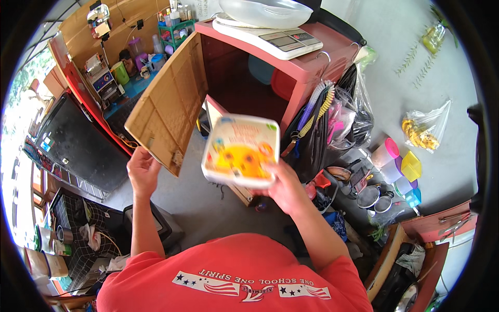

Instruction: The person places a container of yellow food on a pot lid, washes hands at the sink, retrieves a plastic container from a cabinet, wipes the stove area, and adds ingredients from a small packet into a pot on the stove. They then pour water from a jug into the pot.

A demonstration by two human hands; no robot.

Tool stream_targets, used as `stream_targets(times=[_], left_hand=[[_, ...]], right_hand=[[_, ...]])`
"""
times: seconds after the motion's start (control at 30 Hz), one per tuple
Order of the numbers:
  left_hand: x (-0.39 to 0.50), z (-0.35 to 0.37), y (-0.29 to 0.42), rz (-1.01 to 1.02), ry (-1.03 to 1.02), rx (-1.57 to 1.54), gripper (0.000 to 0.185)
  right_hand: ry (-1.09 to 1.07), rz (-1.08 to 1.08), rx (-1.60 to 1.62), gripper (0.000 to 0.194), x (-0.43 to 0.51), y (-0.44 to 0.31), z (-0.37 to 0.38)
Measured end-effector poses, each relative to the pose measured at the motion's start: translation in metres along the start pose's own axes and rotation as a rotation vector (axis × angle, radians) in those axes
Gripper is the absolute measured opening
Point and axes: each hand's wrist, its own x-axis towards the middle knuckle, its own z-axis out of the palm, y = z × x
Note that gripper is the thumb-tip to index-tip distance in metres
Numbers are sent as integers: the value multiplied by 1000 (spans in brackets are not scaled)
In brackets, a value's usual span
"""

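In my right hand (pixel 284 188) is a square plastic food container (pixel 242 152), held by its near right corner. Its lid bears printed writing and a yellow-orange picture, slightly blurred. My left hand (pixel 143 167) grips the lower corner of an open wooden cabinet door (pixel 167 105). The door swings out to the left of a red wooden cabinet (pixel 298 97). Beyond the container, the dark inside of the cabinet shows, with a red plastic item (pixel 284 85) and a bluish one (pixel 261 68) at its right side. The lower part of the opening is hidden by the container.
A digital kitchen scale (pixel 273 39) carrying a clear bowl (pixel 269 13) stands on the cabinet top. Plastic bags (pixel 351 113) and coiled cords (pixel 312 109) hang from its right side. Strainers (pixel 368 196) and lidded tubs (pixel 391 167) line the right wall. A black refrigerator (pixel 84 144) is at left.
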Motion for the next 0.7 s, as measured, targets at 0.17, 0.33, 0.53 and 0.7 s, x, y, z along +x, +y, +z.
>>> stream_targets(times=[0.17, 0.33, 0.53, 0.7], left_hand=[[8, -31, -17, 1, 90, 176, 11], [6, -30, -28, -61, 179, 161, 17], [-3, -17, -32, -35, 193, 280, 26], [-26, 41, -31, 59, 203, 186, 30]], right_hand=[[134, -168, 39, 63, 120, -13, 38], [479, -184, 7, 73, 206, -34, 40], [520, -518, -156, 80, 246, -21, 13], [484, -817, -660, 91, 206, 15, 7]])
